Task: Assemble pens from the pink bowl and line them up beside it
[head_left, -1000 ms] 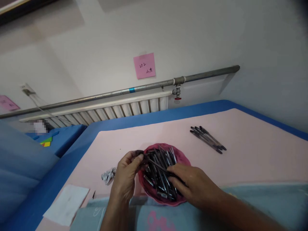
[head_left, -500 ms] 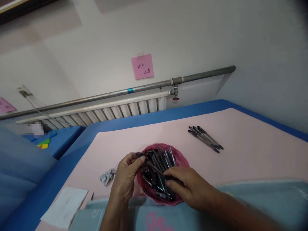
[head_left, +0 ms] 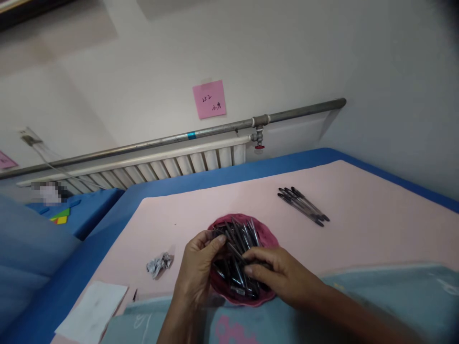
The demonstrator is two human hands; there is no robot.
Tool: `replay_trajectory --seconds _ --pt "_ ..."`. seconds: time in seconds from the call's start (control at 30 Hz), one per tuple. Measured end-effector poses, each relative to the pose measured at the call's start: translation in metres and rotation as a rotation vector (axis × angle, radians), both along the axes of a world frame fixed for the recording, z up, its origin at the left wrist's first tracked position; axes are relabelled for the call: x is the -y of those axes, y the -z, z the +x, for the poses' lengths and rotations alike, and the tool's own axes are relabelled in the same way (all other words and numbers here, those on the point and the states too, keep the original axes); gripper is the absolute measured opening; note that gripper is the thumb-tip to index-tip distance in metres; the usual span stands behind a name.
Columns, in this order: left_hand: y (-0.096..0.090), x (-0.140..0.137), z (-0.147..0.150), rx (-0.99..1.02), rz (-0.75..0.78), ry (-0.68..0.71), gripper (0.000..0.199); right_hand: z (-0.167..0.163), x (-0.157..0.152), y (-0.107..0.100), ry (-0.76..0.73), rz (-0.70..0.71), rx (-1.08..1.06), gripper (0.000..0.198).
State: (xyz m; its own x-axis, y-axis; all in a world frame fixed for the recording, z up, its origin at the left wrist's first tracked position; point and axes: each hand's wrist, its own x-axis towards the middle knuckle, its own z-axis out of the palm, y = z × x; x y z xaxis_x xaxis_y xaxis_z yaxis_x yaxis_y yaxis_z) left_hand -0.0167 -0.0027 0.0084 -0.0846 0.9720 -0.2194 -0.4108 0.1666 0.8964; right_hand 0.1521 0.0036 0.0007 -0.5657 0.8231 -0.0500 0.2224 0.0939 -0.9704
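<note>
We've a blue table [head_left: 294, 158] w/ a pink mat [head_left: 358, 229] on it, a blue-green cloth [head_left: 387, 289] along the near edge, a pink basket [head_left: 268, 235] of black pens [head_left: 237, 277] near the mat's front & white paper [head_left: 91, 310] off to the L. Our L hand [head_left: 201, 258] & R hand [head_left: 274, 272] are over the basket, both mostly closed, fingertips pinched. Smaller stuff: loose pens [head_left: 303, 208] on the mat beyond the basket to the R, a crumpled wad [head_left: 159, 265] L of our L hand, & btwn our hands a dark pen [head_left: 234, 251], gripped by both, ends hidden.
</note>
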Motion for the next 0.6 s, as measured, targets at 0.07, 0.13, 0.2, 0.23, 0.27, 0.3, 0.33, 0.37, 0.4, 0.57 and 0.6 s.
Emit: replay_trajectory --seconds 0.07,0.13,0.2,0.23,0.27,0.3,0.33,0.37,0.4,0.57,0.6 --pt "0.001 0.000 0.002 0.001 0.000 0.002 0.017 0.000 -0.001 0.001 0.004 -0.006 -0.007 0.014" --pt "0.002 0.001 0.004 0.009 0.004 0.013 0.016 0.000 -0.001 0.003 0.005 -0.013 -0.015 0.013" --pt "0.003 0.001 0.006 0.018 0.005 0.029 0.016 -0.001 -0.002 0.004 0.014 -0.007 -0.008 0.012" --pt "0.003 0.001 0.007 0.021 0.004 0.035 0.016 -0.001 -0.002 0.004 0.022 0.007 0.003 0.012" --pt "0.003 0.001 0.008 0.026 0.002 0.038 0.016 -0.002 -0.002 0.004 0.031 0.029 0.018 0.012" --pt "0.002 0.000 0.009 0.035 0.001 0.034 0.016 -0.002 -0.001 0.003 0.037 0.057 0.031 0.013" --pt "0.001 0.000 0.008 0.047 0.001 0.023 0.017 -0.002 -0.001 0.002 0.038 0.088 0.040 0.014" --pt "0.000 -0.001 0.006 0.064 0.003 -0.002 0.017 -0.002 -0.001 0.001 0.038 0.121 0.042 0.016" --pt "-0.002 -0.001 0.004 0.080 0.006 -0.040 0.019 -0.001 -0.001 0.000 0.040 0.158 0.043 0.018" --pt "-0.010 -0.005 -0.018 0.039 0.056 -0.272 0.029 0.002 -0.003 -0.006 0.179 0.281 0.093 0.018" --pt "-0.011 -0.005 -0.021 0.014 0.072 -0.283 0.029 0.002 -0.003 -0.006 0.204 0.288 0.112 0.017"
